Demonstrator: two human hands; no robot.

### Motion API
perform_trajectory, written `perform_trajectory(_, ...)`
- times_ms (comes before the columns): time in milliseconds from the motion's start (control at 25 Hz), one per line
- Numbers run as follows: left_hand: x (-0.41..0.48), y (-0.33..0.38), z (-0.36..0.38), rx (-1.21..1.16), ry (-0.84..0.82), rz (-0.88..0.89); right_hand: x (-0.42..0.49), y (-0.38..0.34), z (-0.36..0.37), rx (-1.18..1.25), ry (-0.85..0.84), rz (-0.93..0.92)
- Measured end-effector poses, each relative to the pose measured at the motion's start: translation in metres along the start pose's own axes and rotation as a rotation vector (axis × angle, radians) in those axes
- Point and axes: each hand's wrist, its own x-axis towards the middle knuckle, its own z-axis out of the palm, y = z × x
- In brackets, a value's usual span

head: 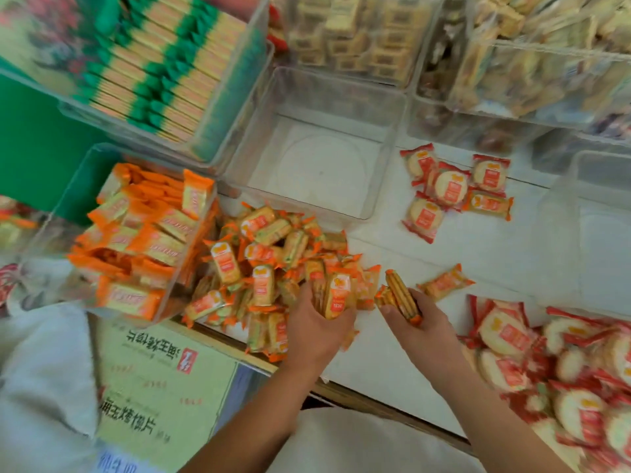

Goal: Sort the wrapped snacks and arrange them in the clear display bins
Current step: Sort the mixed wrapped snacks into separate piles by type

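Note:
A heap of orange-wrapped sandwich biscuits lies on the white counter. My left hand grips a few of these packs at the heap's right edge. My right hand holds one or two orange packs upright, just right of the heap. One loose orange pack lies beyond my right hand. An empty clear bin stands behind the heap. Round red-wrapped crackers lie in a small group and in a larger pile at the right.
A clear bin of orange wafer packs stands left of the heap. Bins of green-edged packs and pale biscuits line the back. Another clear bin sits at the right. A green printed carton is below the counter edge.

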Motion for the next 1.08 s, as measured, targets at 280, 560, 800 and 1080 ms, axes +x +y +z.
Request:
perform_trajectory(280,0.075,0.021,-0.1,0.126,0.068,0.05,-0.003,-0.041,0.071,0.139,-0.04,0.016)
perform_trajectory(560,0.105,0.026,-0.115,0.445,0.057,0.154,0.007,-0.056,0.094,0.131,-0.035,0.066)
perform_trajectory(800,0.075,-0.002,-0.141,0.604,0.148,0.424,0.047,-0.084,0.119,-0.065,0.014,-0.061)
perform_trajectory(1080,0.052,-0.02,-0.137,0.472,0.088,0.516,0.047,-0.065,0.121,-0.397,0.114,-0.132)
